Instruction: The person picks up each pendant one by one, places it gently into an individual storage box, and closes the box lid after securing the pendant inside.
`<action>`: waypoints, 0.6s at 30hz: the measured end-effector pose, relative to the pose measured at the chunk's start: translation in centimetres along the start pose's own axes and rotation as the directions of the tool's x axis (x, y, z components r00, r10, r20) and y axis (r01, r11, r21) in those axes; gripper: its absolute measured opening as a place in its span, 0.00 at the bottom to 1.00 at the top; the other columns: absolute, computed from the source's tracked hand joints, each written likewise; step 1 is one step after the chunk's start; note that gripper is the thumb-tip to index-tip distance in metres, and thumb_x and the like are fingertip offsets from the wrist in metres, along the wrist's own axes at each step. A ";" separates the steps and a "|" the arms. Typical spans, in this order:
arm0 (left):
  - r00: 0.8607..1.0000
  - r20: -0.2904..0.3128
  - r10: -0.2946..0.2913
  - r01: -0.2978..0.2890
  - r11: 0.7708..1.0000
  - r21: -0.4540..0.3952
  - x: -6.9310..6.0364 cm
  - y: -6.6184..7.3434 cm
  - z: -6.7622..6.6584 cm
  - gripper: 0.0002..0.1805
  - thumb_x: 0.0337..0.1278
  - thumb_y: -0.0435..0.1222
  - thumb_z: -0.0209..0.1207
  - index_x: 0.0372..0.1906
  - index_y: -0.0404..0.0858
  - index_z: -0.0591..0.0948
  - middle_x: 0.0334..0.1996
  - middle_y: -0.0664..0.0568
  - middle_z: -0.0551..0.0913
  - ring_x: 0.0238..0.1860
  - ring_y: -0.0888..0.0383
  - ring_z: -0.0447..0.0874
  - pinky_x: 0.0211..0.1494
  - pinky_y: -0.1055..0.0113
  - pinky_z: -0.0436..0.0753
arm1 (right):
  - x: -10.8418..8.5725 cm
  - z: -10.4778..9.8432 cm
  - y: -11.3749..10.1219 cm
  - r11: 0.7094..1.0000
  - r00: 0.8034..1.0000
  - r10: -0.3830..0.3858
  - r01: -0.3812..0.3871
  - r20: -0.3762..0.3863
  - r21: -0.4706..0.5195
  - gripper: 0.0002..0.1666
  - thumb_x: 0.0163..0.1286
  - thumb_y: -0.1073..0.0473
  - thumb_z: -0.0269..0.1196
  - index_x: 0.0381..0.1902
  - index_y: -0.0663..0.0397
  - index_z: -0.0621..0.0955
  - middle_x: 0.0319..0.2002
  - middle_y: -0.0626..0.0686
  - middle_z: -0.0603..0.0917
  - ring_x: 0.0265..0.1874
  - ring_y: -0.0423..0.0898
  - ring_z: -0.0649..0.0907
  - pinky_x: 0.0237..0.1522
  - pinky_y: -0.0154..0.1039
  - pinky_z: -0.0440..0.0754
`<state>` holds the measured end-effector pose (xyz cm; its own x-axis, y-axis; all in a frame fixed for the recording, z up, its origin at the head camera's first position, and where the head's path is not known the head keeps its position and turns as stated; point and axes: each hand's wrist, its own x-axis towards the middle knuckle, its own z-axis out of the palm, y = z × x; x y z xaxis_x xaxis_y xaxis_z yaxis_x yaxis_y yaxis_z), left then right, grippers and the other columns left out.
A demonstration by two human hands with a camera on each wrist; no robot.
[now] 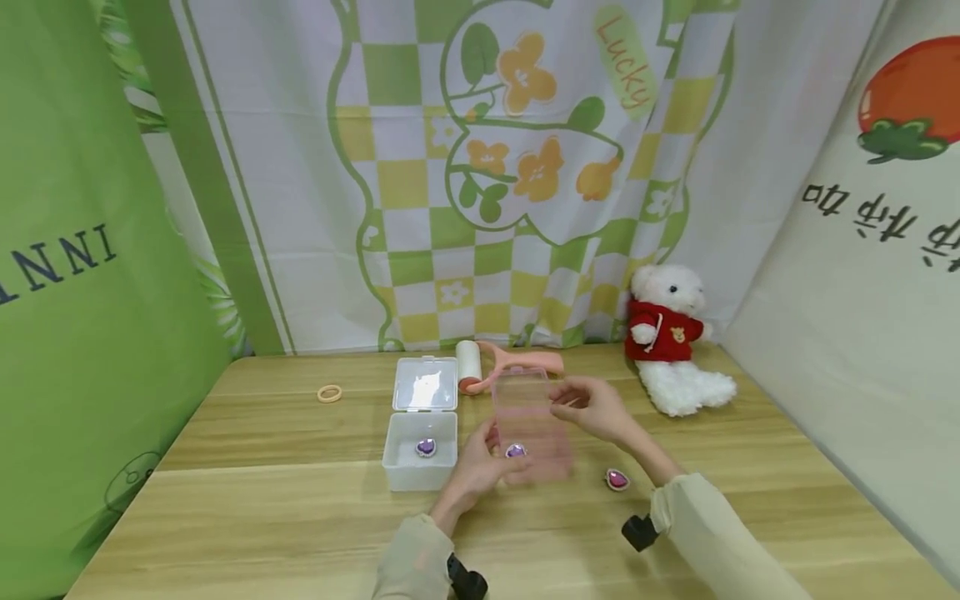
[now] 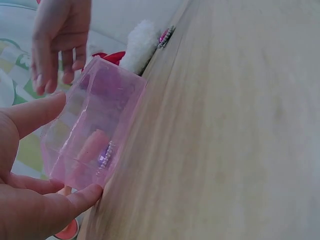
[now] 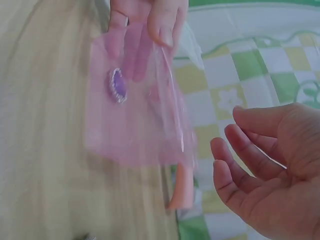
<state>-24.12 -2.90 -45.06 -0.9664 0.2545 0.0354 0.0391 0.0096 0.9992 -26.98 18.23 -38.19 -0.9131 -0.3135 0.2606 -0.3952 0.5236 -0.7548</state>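
Note:
A translucent pink plastic box [image 1: 551, 467] is held at its left side by my left hand [image 1: 480, 467], thumb and fingers about its edge in the left wrist view. Its lid [image 1: 521, 390] stands raised at the back in the head view. A purple heart-shaped gem [image 3: 118, 86] with a beaded rim shows in the box. My right hand [image 1: 596, 408] hovers beside the lid, fingers loosely bent, holding nothing; the right wrist view shows a gap between it and the box [image 3: 135, 135]. Left of these, a clear white box [image 1: 420, 478] with its lid up holds another purple gem [image 1: 426, 448].
A pink-red gem [image 1: 617, 480] lies on the table [image 1: 262, 517] right of the pink box. Behind the boxes is a lint roller [image 1: 525, 360] with a peach handle. A tan ring [image 1: 329, 393] lies at left; a white plush toy [image 1: 667, 333] in red sits back right.

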 end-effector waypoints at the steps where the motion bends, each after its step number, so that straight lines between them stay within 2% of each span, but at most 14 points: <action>1: 1.000 0.000 0.002 -0.002 1.000 -0.003 0.0 0.0 -0.1 0.47 0.44 0.29 0.70 0.69 0.25 0.58 0.59 0.32 0.71 0.59 0.39 0.70 0.64 0.47 0.68 | -0.4 -0.2 0.3 0.999 1.000 0.022 -0.022 -0.010 0.029 0.11 0.61 0.66 0.66 0.41 0.67 0.82 0.36 0.57 0.86 0.36 0.51 0.83 0.38 0.37 0.81; 5: 1.000 0.004 0.012 -0.012 1.000 -0.009 0.0 -0.1 -0.3 0.47 0.43 0.28 0.69 0.69 0.25 0.58 0.59 0.31 0.71 0.59 0.38 0.71 0.63 0.48 0.70 | -1.9 -1.0 1.4 0.986 0.996 0.091 -0.090 -0.002 0.143 0.13 0.63 0.66 0.65 0.43 0.71 0.80 0.38 0.61 0.84 0.37 0.50 0.83 0.37 0.36 0.81; 9: 1.000 0.004 0.016 -0.016 1.000 0.000 -0.1 -0.1 -0.3 0.47 0.44 0.27 0.69 0.69 0.24 0.57 0.59 0.31 0.71 0.59 0.38 0.71 0.63 0.47 0.70 | -3.5 -1.9 2.7 0.959 0.986 0.161 -0.165 0.036 0.229 0.16 0.65 0.65 0.64 0.46 0.73 0.77 0.39 0.62 0.83 0.35 0.47 0.83 0.37 0.42 0.83; 12: 1.000 0.000 0.016 -0.016 1.000 0.007 -0.3 -0.1 -0.3 0.47 0.44 0.26 0.68 0.69 0.23 0.56 0.59 0.31 0.71 0.59 0.37 0.70 0.63 0.46 0.70 | -4.7 -2.4 3.9 0.946 0.978 0.201 -0.209 0.056 0.247 0.19 0.66 0.64 0.62 0.48 0.75 0.76 0.40 0.62 0.82 0.37 0.46 0.82 0.39 0.44 0.83; 18: 1.000 0.005 0.009 -0.009 1.000 0.003 -0.2 0.0 0.0 0.47 0.44 0.27 0.69 0.69 0.24 0.57 0.60 0.32 0.71 0.60 0.37 0.69 0.64 0.46 0.68 | -6.8 -3.2 6.3 0.948 0.972 0.230 -0.232 0.034 0.216 0.21 0.64 0.65 0.63 0.49 0.79 0.75 0.39 0.62 0.82 0.35 0.42 0.81 0.35 0.36 0.82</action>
<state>-23.94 -2.90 -45.12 -0.9648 0.2591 0.0442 0.0485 0.0104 0.9988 -23.56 26.23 -42.79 -0.9756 -0.2114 0.0589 -0.1410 0.3983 -0.9064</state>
